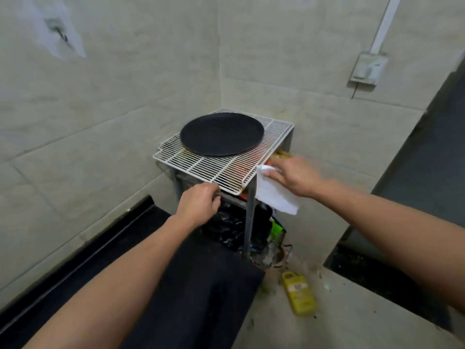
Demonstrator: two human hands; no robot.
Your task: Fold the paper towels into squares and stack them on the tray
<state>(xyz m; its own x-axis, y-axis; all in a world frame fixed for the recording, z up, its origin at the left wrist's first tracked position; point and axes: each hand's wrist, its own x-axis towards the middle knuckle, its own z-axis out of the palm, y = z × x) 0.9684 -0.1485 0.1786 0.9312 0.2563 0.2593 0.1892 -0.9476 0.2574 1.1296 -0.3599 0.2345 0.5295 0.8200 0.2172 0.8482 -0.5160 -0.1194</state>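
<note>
Nearest you, a yellow bottle [299, 293] lies on the floor. Your left hand [201, 202] curls its fingers round the near edge of the wire rack [201, 167]. Your right hand [294, 176] pinches a paper towel [274, 195] hanging off the rack's near right corner. Farther back, the black tray [221, 133] sits on the rack.

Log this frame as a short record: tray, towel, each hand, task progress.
target: round black tray, bare, on the white wire rack
item: white paper towel, hanging at the rack's front right corner
right: right hand pinches the towel's top
left: left hand grips the rack's front edge
progress: nothing stacked yet
floor: yellow bottle lying near the stand
</note>
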